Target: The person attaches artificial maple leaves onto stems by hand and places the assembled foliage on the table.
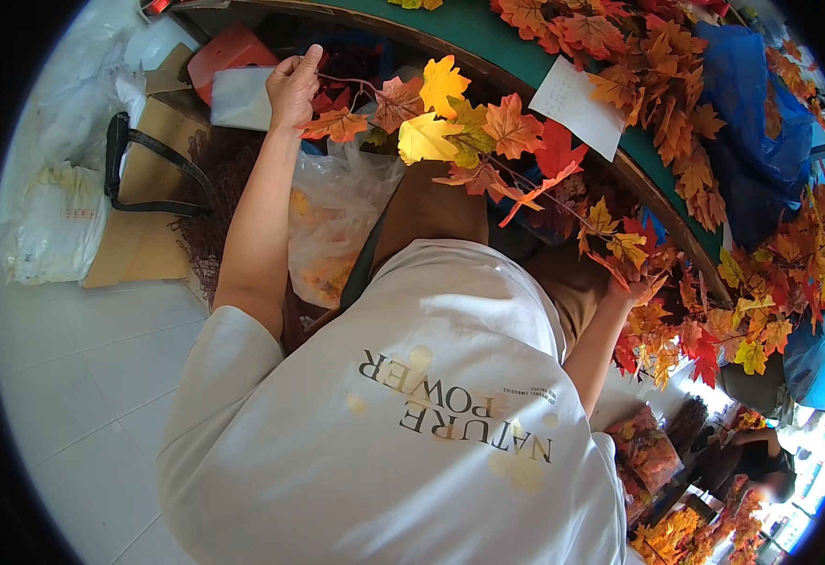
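An artificial maple-leaf garland (pixel 512 126), with yellow, orange and red leaves on a thin brown stem, stretches across my lap between both hands. My left hand (pixel 292 89) is closed at the upper left, pinching the bare stem end with the thumb up. Lower at the right, my right hand (pixel 625 293) has its fingers closed around the garland, and leaves partly cover them. Past that hand more orange and red leaves (pixel 681 325) hang down, and I cannot tell whether they belong to the same strand.
A green-topped table (pixel 469 40) curves along the far side, bearing a white paper (pixel 577 108), leaf bunches (pixel 662 85) and a blue plastic bag (pixel 756 127). Cardboard (pixel 149 212), a clear bag of leaves (pixel 323 235) and dark twigs (pixel 229 169) lie left. Another person (pixel 761 461) is lower right.
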A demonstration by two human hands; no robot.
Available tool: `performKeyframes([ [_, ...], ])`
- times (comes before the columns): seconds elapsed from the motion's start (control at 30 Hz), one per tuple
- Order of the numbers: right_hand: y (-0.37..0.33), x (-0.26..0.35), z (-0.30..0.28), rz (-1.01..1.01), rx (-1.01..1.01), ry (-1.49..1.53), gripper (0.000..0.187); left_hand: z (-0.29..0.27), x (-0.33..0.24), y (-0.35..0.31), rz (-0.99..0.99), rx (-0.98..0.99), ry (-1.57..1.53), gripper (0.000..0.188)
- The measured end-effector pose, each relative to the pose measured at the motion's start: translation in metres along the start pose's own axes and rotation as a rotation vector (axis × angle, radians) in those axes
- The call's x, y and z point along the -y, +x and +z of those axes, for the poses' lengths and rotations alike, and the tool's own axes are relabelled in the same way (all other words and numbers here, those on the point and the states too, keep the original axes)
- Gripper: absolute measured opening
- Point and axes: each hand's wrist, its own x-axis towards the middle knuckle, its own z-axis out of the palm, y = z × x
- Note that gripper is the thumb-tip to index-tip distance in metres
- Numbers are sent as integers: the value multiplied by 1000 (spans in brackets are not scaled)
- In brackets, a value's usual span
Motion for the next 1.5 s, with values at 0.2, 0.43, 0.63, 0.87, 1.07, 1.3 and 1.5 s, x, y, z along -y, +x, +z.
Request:
performKeyframes([
  [0.2,-17,-4,19,76,41,27,23,-1,1,-1,1,16,34,43],
  [0.43,-19,1,26,36,-7,-73,25,5,-3,-5,-31,25,72,45],
  [0.63,-11,5,12,44,28,-57,22,4,-1,-3,-45,13,79,47],
  [0.87,-1,8,-7,50,78,-32,25,2,1,-3,-60,15,71,47],
  [1.07,3,12,-14,44,111,-12,31,5,2,-4,-61,16,81,47],
  [1.3,-19,1,27,52,-34,-60,23,6,4,-5,-69,13,91,46],
  [1.5,-14,3,10,71,129,-33,27,4,5,-3,-128,37,94,41],
])
